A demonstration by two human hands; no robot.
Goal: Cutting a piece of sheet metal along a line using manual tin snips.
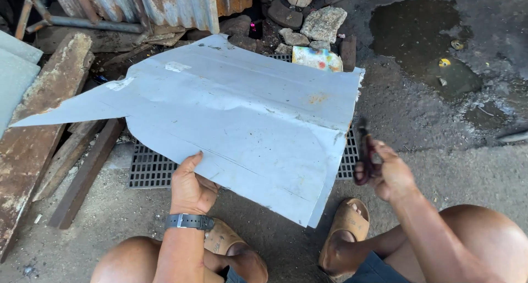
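Note:
A large grey sheet of thin metal (236,112), creased and irregular in outline, is held up in front of me above the ground. My left hand (190,187) grips its near edge, thumb on top, with a dark watch on the wrist. My right hand (385,173) is shut on a pair of dark-handled metal snips (364,151), whose blades meet the sheet's right edge. Both my feet wear tan slip-on sandals (344,233) below the sheet.
A black metal drain grate (151,170) lies under the sheet. Rusty beams and planks (38,123) lie at the left, corrugated iron (165,5) and rocks (322,22) at the back. A dark puddle (423,35) spreads over the concrete at the upper right.

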